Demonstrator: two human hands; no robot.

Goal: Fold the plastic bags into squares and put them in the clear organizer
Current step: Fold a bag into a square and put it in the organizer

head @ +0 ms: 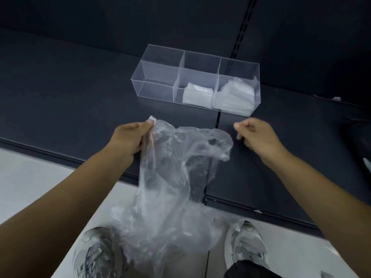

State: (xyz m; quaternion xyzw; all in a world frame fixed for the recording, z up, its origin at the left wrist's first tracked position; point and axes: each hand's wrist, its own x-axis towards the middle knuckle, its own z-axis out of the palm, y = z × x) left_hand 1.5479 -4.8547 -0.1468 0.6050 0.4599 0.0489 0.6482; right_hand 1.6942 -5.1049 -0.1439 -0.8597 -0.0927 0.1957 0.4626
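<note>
Plainly light, limp and slippery, the bag dangles over the near shelf edge, left corner pinched by the left hand; the right hand, curled empty, should take its right corner.

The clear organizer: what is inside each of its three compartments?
The left compartment of the clear organizer looks empty. The middle one holds a small pile of folded bags, the right one a taller pile. The layers overlap, so their number cannot be counted.
</note>
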